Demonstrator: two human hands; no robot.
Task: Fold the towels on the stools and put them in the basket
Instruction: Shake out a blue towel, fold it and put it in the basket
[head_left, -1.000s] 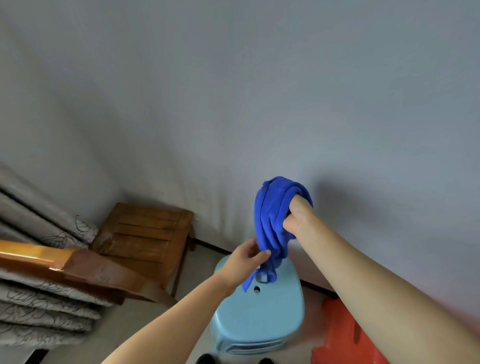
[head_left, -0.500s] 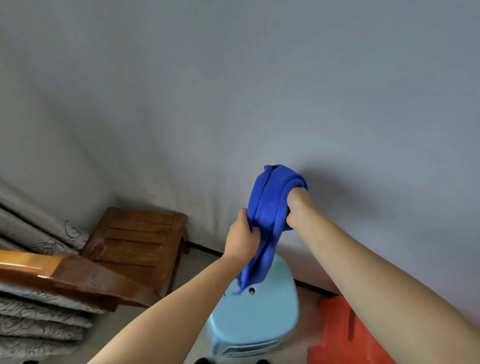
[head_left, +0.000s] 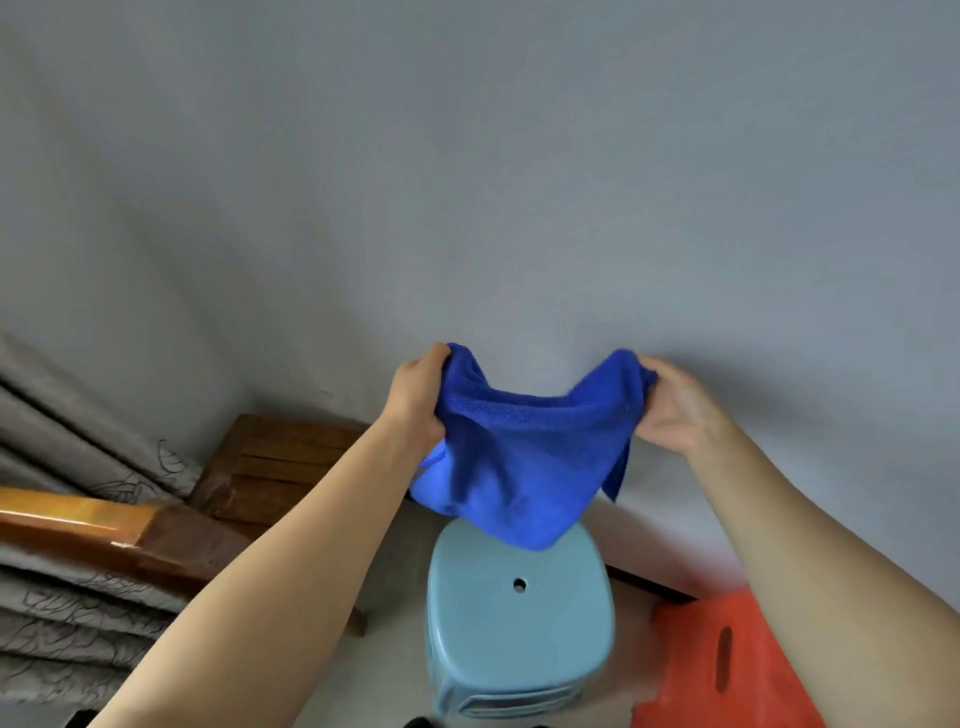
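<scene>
- Blue towel (head_left: 524, 452): a microfibre cloth held up in the air in front of a grey wall (head_left: 519, 182), stretched between both hands. Its top edge sags in a shallow curve between the two raised corners, and the body hangs down in loose folds. The lowest fold hangs just above the far edge of the light blue stool; whether it touches the seat cannot be told.
- Left hand (head_left: 418, 400): fingers curled round the towel's left upper corner, gripping it, with bunched cloth showing below the palm.
- Right hand (head_left: 670, 405): thumb and fingers pinch the towel's right upper corner, palm turned toward the camera.
- Light blue stool (head_left: 519, 618): a plastic stool with a rounded square seat and a small round hole near the seat's middle, standing directly below the towel. Nothing lies on the visible part of the seat.
- Orange-red stool (head_left: 737, 665): a plastic stool just to the right of the blue one, partly hidden by the right forearm, with a dark oval slot in its top.
- Wooden stool (head_left: 275, 467): a brown slatted seat to the left, against the wall.
- Curtain (head_left: 78, 457): grey patterned fabric at the left edge, behind a glossy wooden rail (head_left: 78, 525).
- No container and no legible writing are in view.
</scene>
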